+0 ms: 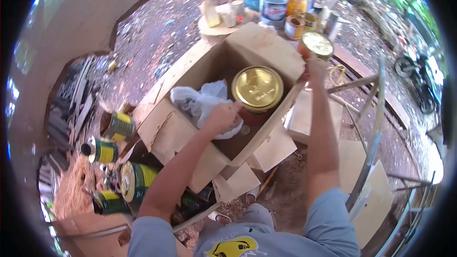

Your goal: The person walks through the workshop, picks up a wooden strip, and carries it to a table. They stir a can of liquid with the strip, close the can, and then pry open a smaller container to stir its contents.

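Note:
An open cardboard box point(259, 40) stands in front of me. Inside sits a large paint can with a shiny gold lid point(257, 88), beside a crumpled white plastic bag point(202, 100). My left hand point(223, 120) is closed on the bag, close to the can; its index finger points toward the can. My right hand point(315, 70) is closed at the box's right upper corner, apparently on the cardboard edge. Right behind that hand is a smaller can with a gold lid point(317, 43), its lower part partly hidden by the hand.
Green-and-yellow cans point(138, 181) stand at the lower left, some in another box. Several used paint cans point(273, 9) are grouped at the back. A wooden frame point(373, 109) and loose cardboard sheets point(376, 204) lie to the right. A motorcycle point(419, 78) stands farther off.

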Tool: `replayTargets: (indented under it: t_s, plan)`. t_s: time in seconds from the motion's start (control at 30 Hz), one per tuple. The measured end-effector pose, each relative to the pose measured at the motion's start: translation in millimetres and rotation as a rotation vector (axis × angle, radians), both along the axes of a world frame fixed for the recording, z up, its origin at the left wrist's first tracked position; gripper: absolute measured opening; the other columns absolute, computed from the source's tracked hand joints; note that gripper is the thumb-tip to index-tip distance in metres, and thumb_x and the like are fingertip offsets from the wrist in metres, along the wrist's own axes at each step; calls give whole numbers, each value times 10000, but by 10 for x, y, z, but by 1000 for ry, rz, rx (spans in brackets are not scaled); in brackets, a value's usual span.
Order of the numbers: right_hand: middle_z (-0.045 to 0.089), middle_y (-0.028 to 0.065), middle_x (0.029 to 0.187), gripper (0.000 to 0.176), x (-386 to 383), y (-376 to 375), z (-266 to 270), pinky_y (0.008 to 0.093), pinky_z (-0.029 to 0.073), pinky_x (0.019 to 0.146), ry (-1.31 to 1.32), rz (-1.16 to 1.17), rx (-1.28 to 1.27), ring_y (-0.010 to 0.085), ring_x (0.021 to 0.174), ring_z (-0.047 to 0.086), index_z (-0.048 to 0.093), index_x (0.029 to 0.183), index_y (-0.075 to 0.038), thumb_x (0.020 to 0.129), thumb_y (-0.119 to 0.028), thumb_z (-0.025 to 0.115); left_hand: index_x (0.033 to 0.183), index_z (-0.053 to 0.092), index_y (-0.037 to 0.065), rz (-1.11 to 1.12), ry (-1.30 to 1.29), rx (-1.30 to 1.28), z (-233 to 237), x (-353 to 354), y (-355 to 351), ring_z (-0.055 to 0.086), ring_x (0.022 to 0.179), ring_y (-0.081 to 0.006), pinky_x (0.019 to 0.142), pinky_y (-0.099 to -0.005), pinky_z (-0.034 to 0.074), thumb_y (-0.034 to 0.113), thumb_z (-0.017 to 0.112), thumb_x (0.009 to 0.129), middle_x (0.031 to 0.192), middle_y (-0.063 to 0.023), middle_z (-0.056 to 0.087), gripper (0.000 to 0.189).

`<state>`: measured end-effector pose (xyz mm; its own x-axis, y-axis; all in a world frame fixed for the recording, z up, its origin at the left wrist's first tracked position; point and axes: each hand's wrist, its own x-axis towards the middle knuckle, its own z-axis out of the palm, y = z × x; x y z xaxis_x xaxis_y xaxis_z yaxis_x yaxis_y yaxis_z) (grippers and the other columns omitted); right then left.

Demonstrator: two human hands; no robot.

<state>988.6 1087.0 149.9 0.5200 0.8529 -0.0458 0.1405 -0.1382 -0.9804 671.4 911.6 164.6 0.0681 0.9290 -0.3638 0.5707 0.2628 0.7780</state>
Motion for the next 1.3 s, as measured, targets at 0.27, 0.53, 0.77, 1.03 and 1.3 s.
replayTargets:
  t_s: [0.27, 0.53, 0.77, 1.03, 1.3]
  plan:
    - [618, 126, 1065, 770, 419, 982, -590, 388, 481, 648, 820, -16, -238, 253, 850, 591, 526, 1239, -84, 812, -725, 517, 855, 666, 52, -300, -206, -248, 1127, 11, -2109, 569, 658, -146, 634, -304, 461, 346, 626, 912, 729, -60, 624, 302]
    - [619, 105, 990, 709, 697, 1435, -1126, 353, 477, 611, 689, 359, -178, 229, 796, 588, 556, 1170, -96, 827, -715, 504, 838, 646, 27, 71, -103, -267, 1026, -255, -3125, 584, 660, -248, 619, -384, 452, 438, 563, 927, 727, -125, 629, 429]
    - [621, 86, 924, 664, 1247, 1314, -1472, 323, 474, 578, 595, 433, -40, 207, 749, 584, 583, 1109, -106, 841, -706, 492, 838, 639, 30, 62, -112, -305, 1112, -430, -3255, 601, 729, -232, 671, -375, 466, 388, 586, 919, 812, -113, 638, 371]
    - [372, -38, 481, 562, 673, 863, -626, 217, 287, 333, 509, 75, -337, 97, 375, 373, 483, 667, -170, 862, -697, 473, 890, 586, 16, -103, 73, 530, 756, -256, -1212, 596, 863, -347, 777, -422, 471, 93, 554, 839, 877, -158, 614, 98]
    - [411, -12, 502, 572, 657, 764, -479, 242, 310, 353, 490, 164, -381, 128, 399, 419, 433, 666, -171, 855, -708, 475, 1054, 703, 172, -635, 769, 33, -324, -463, 529, 631, 1031, -278, 883, -388, 501, 205, 651, 790, 1062, -101, 674, 270]
